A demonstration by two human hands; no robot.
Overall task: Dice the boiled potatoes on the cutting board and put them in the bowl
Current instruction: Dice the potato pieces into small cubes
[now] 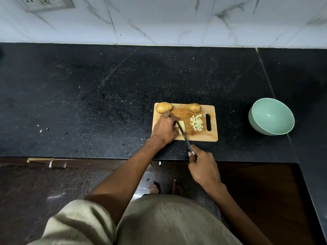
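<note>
Steel knife (184,136) in right hand (203,169) slices pale potato slab (181,127).

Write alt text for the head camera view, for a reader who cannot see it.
A person's right hand holds a knife over a potato piece that the left hand steadies on a wooden cutting board. Diced cubes and two whole potatoes also lie on the board. An empty green bowl stands to its right on the black counter.

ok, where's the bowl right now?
In the head view the green bowl sits on the black counter, apart from and to the right of the cutting board, beyond its handle slot. No diced pieces show in it.
</note>
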